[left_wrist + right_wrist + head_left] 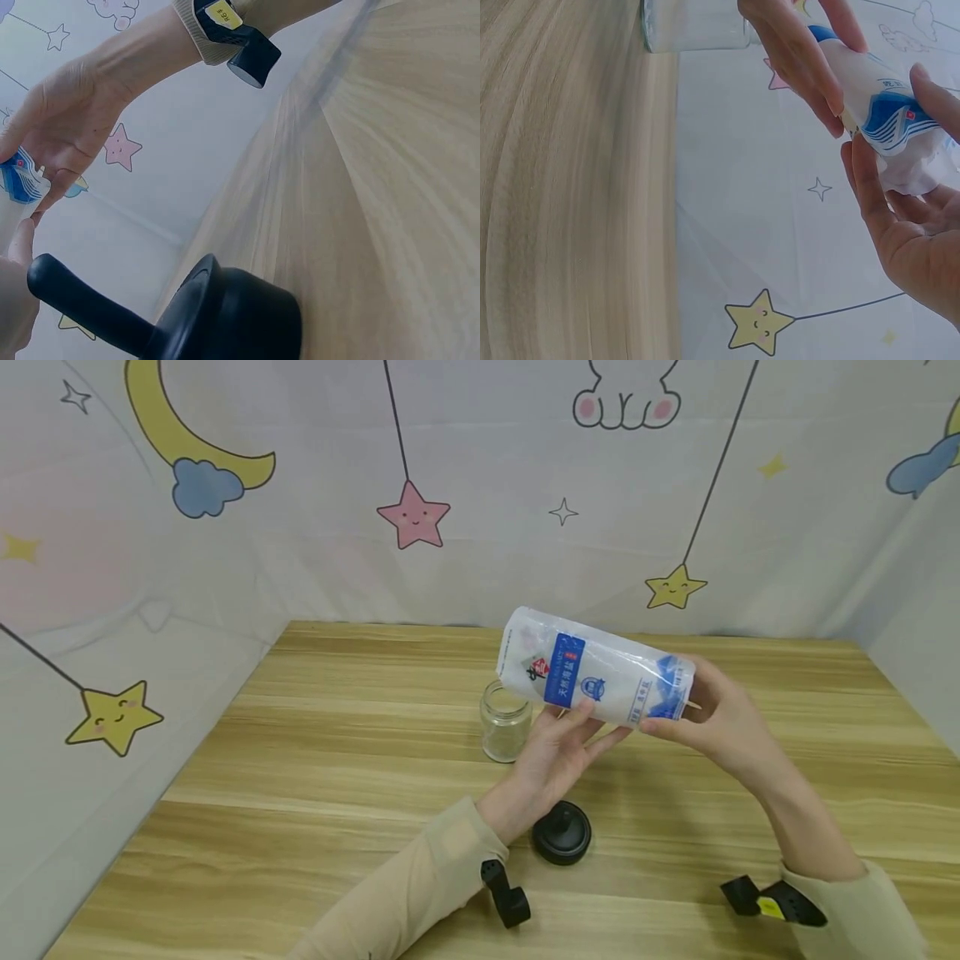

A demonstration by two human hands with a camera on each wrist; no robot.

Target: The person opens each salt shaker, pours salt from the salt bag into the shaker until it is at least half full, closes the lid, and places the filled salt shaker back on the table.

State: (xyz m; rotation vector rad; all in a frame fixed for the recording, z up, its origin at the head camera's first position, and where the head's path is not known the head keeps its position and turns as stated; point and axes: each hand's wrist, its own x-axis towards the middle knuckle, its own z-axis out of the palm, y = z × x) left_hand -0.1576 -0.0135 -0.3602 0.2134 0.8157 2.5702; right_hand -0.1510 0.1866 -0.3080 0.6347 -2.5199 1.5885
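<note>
A white and blue bag of sea salt [615, 681] is held aloft, tilted, its left end higher and in front of an open glass jar [506, 739]. My left hand [551, 756] holds the bag from below, thumb on its printed face. At the bag's lower right end, my right hand [723, 722] grips it with the thumb in front. The right wrist view shows the crumpled white end of the bag [915, 169] between the right fingers and thumb. Below the left hand lies a black lid [562, 839] with a knob, large in the left wrist view.
All of this is over a wooden table [337, 827]. A pale curtain [480, 577] printed with stars and moons hangs behind it. Black camera mounts sit on the left sleeve [420, 868] and the right sleeve [862, 910].
</note>
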